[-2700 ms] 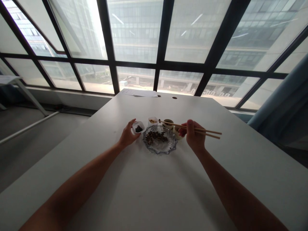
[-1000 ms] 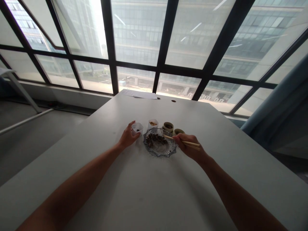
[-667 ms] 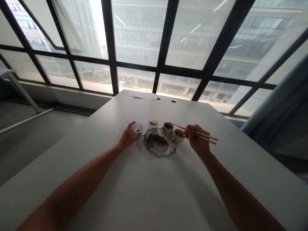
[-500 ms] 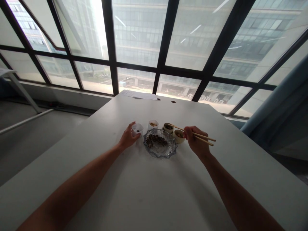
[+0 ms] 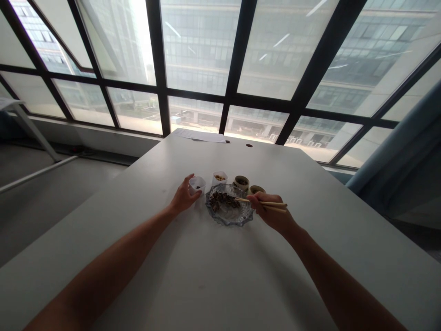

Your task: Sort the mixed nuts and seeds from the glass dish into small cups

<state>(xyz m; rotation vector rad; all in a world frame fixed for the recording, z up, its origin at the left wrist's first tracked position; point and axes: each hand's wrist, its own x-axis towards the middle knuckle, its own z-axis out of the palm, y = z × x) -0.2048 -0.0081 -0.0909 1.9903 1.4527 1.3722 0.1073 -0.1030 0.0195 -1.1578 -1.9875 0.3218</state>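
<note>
My left hand [image 5: 184, 195] is wrapped round a clear plastic cup [image 5: 197, 183] with a small dark piece in it. In my right hand [image 5: 272, 211] is a pair of chopsticks [image 5: 274, 206], their tips at the dark pieces [image 5: 222, 201] heaped in a scalloped glass bowl [image 5: 229, 222]. What the dark pieces are is too small to tell. Behind the bowl stand a clear cup [image 5: 219, 178] with yellow-orange bits and a pale round cup [image 5: 241, 182] with dark contents. A second pale cup [image 5: 257, 189] is partly hidden by my right hand.
All of this stands on a white table [image 5: 206, 276]. Sheets of paper [image 5: 200, 136] lie at its far edge, near two dark round holes. Large dark-framed windows rise behind it, and a blue curtain [image 5: 396, 147] hangs at the right.
My right hand has moved left and a little down, taking the chopstick tips from the dark-filled pale cup to the pieces in the glass bowl. My left hand has stayed put.
</note>
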